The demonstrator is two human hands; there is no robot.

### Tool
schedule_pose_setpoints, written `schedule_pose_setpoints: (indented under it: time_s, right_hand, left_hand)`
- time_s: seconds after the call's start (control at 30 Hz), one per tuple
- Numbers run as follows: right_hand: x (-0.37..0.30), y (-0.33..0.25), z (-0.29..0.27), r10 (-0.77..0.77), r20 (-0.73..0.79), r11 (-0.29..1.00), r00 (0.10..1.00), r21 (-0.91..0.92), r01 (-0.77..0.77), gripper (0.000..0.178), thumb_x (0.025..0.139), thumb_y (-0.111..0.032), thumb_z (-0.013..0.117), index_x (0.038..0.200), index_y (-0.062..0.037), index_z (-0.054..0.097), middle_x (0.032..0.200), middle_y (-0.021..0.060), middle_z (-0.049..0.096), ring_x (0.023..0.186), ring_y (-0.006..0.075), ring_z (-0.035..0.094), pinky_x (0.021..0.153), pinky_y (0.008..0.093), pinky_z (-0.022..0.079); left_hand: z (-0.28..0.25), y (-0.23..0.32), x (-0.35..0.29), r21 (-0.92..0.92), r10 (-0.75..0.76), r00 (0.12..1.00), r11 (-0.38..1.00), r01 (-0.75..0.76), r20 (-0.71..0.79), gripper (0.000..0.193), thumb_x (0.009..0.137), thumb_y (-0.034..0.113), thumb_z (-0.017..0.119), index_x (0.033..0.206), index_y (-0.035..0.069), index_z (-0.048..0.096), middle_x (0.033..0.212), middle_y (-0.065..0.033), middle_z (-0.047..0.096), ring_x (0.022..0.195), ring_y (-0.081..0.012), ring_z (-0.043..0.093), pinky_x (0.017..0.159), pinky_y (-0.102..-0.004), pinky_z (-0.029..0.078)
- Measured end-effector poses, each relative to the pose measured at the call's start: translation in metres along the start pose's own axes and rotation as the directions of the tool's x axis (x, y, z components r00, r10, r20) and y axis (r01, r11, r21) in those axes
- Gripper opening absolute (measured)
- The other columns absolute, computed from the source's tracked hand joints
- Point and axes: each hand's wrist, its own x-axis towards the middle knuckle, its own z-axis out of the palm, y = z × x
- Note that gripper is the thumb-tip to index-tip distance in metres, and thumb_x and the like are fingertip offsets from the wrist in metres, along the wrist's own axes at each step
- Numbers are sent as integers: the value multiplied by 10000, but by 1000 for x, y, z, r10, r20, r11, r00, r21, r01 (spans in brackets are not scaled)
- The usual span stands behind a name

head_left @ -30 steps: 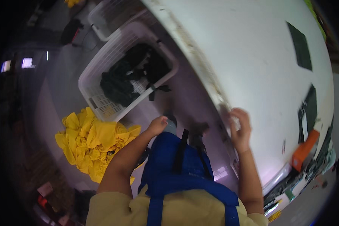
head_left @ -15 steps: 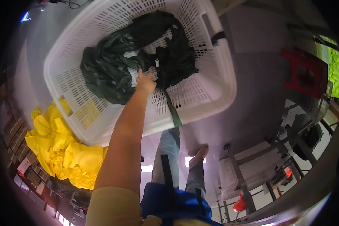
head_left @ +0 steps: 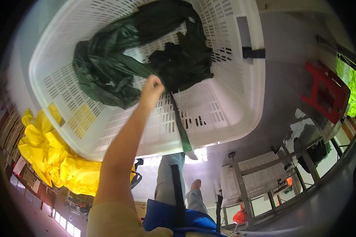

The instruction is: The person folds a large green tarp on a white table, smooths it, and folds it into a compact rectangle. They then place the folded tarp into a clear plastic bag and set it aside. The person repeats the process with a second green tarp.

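Observation:
My left hand (head_left: 151, 91) is inside a large white slotted plastic basket (head_left: 241, 130), its fingers closed on an edge of dark green, slightly shiny fabric (head_left: 106, 71). The fabric lies bunched in a loop along the basket's left and far sides. Beside my fingers, to the right, is a heap of black cloth pieces (head_left: 182, 65). A narrow green strip (head_left: 180, 122) runs from that heap over the near rim. My right hand is out of the picture.
Yellow fabric (head_left: 63, 158) is piled left of the basket. To the right are a red plastic stool (head_left: 328, 93) and bright yellow-green material (head_left: 350, 79). A metal-framed table (head_left: 243, 193) stands at the lower right, with a white slotted crate (head_left: 253, 173) by it.
My left hand has gone from spread fingers to a closed grip on the green fabric, pulling its edge taut toward the right. The basket appears larger and nearer in the view.

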Motion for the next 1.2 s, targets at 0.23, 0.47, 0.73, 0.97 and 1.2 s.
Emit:
schedule_pose_setpoints:
  time_s: [0.23, 0.47, 0.73, 0.97, 1.2]
  right_hand:
    - [-26, 10, -13, 83, 182, 983, 980, 144, -110, 616, 933, -468, 472, 1318, 12, 451, 1329, 180, 471, 1156, 310, 528, 943, 431, 444]
    - [-62, -76, -10, -69, 928, 275, 366, 370, -887, 666, 928, -519, 495, 1320, 17, 436, 1258, 178, 520, 1105, 298, 563, 906, 461, 480]
    - [-41, -213, -62, -530, 835, 579, 145, 482, -658, 190, 861, -188, 616, 961, -29, 590, 783, 54, 617, 618, 135, 527, 518, 233, 406]
    - [-65, -112, -283, -884, 144, 225, -444, 965, -136, 252, 894, -238, 554, 883, 14, 545, 729, 165, 520, 695, 374, 571, 617, 422, 457]
    - [-95, 43, -407, -967, -62, -63, -248, 998, -1, 308, 921, -249, 545, 804, 33, 504, 745, 191, 469, 704, 406, 519, 602, 443, 429]
  left_hand:
    - [-21, 209, -280, -676, 424, 589, 670, 307, 688, 204, 756, 104, 625, 724, 79, 425, 743, -9, 401, 676, -135, 397, 611, -292, 348]
    - [7, 338, -422, -597, 724, -194, 666, 447, 662, 112, 671, 49, 530, 744, 34, 447, 692, -16, 416, 678, -125, 415, 623, -288, 347]
    - [-32, 334, -484, -481, 613, -168, 735, 478, 772, 344, 878, 220, 670, 1138, 8, 594, 1140, -118, 579, 1182, -214, 496, 1042, -368, 357]
    - [-92, 234, -453, -695, 424, 734, -276, 663, 531, 1145, 695, 924, 294, 1502, 112, 272, 1536, -98, 316, 1377, -345, 333, 1095, -559, 283]
    - [-120, 325, -483, -895, 601, 780, 426, -130, 173, 614, 944, 449, 435, 1366, 3, 437, 1351, -152, 486, 1179, -286, 501, 1008, -372, 421]
